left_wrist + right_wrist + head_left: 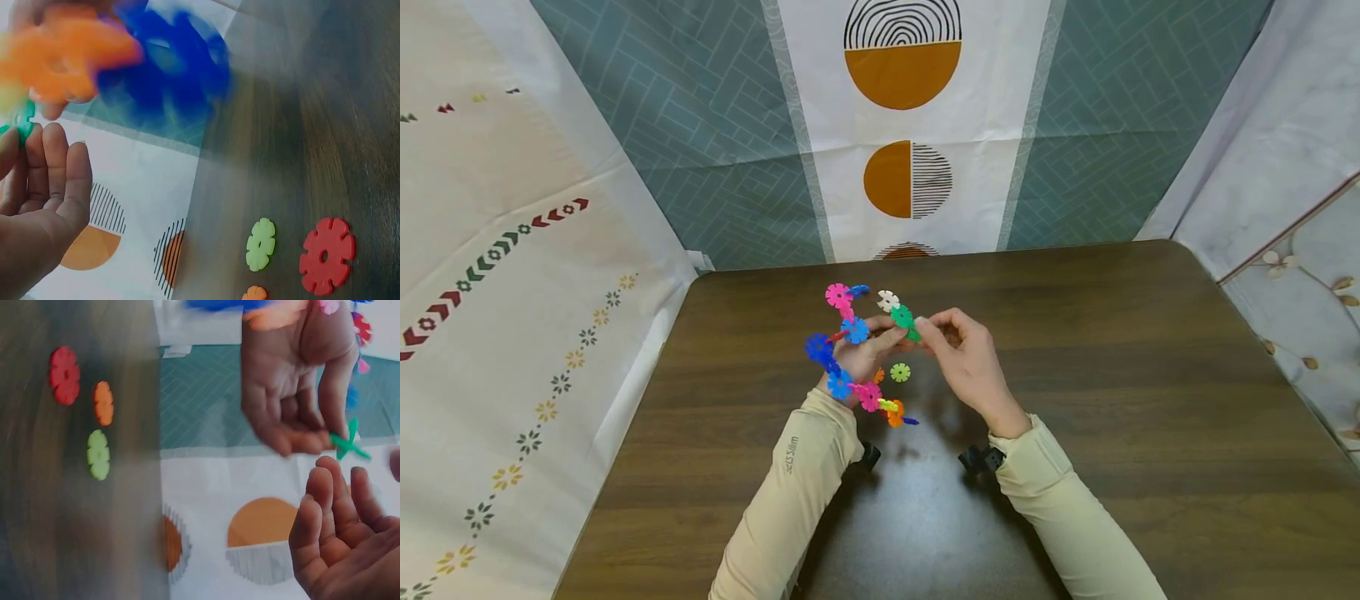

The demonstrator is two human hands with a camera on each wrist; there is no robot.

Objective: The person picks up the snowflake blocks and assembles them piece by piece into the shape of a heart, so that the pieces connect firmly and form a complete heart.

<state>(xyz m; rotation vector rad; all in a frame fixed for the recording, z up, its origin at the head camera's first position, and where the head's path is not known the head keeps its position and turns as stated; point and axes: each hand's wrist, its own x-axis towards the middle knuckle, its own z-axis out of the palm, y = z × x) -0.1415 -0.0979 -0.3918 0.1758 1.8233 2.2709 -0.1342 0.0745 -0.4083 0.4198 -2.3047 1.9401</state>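
Observation:
My left hand (859, 360) pinches a green notched disc (901, 316) between thumb and fingers. It belongs to a chain of colourful flower-shaped discs that loops around this hand, with blue (818, 347), pink (837, 295) and orange (895, 414) pieces. A white disc (888, 301) sits at the end by the green ones. Two green discs (351, 445) cross each other in the right wrist view. Right beside them is my right hand (973, 362), its thumb and fingertips apart in the right wrist view. An orange disc (56, 56) blurs across the left wrist view.
On the brown wooden table (1150, 400) below the hands lie a light green disc (900, 372), an orange disc (104, 403) and a red disc (327, 256). Patterned cloth (722, 125) hangs behind the table's far edge.

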